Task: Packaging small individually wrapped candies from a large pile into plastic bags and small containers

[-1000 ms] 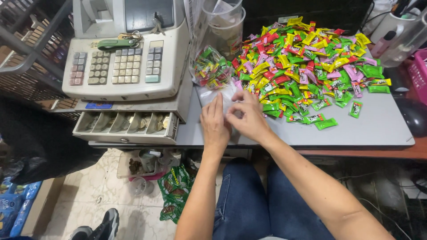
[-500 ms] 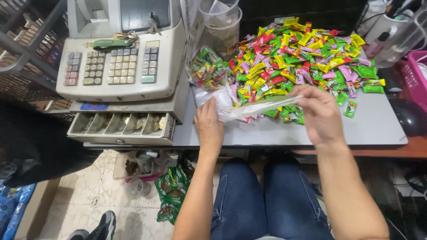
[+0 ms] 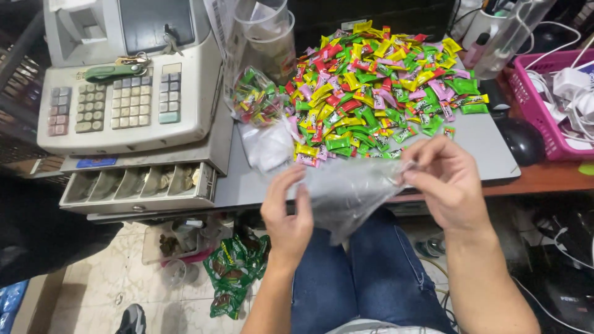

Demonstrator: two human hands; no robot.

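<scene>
Crinkled clear bag (image 3: 349,195) (limp) between hands (image 3: 371,198)

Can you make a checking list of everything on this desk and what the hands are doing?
Surface: grey desk top, partly bare.
Job's things: empty clear plastic bag; pile of colourful wrapped candies; filled candy bag.
Clutter: beige cash register, its coin drawer open; clear cups; pink basket.
Hands: left hand and right hand hold the empty bag.
Cables: white ones in basket.
Surroundings: green packets on tiled floor.
</scene>
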